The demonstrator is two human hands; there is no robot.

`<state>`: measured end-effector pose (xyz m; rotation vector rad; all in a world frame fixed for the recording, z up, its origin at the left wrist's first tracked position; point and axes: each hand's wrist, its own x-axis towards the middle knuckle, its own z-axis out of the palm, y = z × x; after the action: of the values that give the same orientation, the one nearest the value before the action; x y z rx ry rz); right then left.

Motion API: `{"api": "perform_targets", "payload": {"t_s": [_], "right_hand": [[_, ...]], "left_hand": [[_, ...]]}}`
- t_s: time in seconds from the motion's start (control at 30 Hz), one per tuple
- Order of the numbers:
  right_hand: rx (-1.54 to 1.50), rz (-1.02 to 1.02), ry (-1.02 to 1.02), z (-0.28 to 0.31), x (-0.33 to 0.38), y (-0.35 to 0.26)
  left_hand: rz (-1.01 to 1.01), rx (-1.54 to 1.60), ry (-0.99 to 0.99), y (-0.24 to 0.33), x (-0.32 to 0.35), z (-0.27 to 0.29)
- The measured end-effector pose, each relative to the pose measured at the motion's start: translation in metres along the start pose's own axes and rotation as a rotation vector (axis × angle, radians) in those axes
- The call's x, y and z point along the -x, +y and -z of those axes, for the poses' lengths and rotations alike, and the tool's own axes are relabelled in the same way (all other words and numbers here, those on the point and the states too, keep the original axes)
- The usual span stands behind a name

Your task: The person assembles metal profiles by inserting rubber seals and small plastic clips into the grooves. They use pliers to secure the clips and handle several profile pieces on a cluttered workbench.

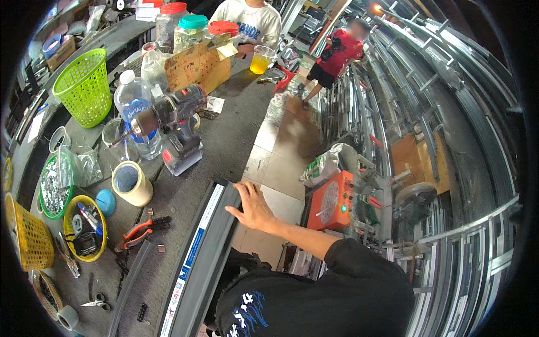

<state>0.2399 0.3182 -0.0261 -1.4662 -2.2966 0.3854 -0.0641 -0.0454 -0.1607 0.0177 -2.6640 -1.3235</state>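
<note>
A long dark grey profile bar (210,247) with a white and blue label strip lies slantwise along the near edge of the workbench (230,129). My right hand (255,208) grips its far end from the right side, thumb on the top face and fingers over the edge. My left hand is out of view. Left of the bar lie red-handled pliers (136,234) and a thin dark strip (129,286). Beyond the bar's far end, a cordless drill (174,121) stands on its battery. A cream tape roll (132,184) is near the drill.
Baskets (84,87), a water bottle (135,106), lidded jars (191,31) and scissors (98,303) crowd the bench. A cup of yellow drink (261,60) stands near its far edge. Two people are beyond. An orange machine (331,202) and metal-profile racks (449,112) stand right.
</note>
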Motion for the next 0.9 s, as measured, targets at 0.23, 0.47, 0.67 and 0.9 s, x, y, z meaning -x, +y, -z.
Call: {"api": "perform_targets", "payload": {"t_s": [0.23, 0.47, 0.67, 0.9], "right_hand": [[-0.162, -0.338, 0.046, -0.001, -0.006, 0.015], [-0.301, -0.448, 0.017, 0.004, -0.014, 0.012], [-0.471, -0.554, 0.047, 0.007, -0.018, 0.014], [-0.454, -0.479, 0.111, -0.005, -0.016, 0.031]], "left_hand": [[0.024, -0.03, 0.033, 0.008, 0.003, -0.011], [0.043, -0.071, 0.05, 0.015, 0.001, -0.02], [0.054, -0.096, 0.055, 0.018, 0.0, -0.026], [0.067, -0.092, 0.053, 0.026, -0.002, -0.04]]}}
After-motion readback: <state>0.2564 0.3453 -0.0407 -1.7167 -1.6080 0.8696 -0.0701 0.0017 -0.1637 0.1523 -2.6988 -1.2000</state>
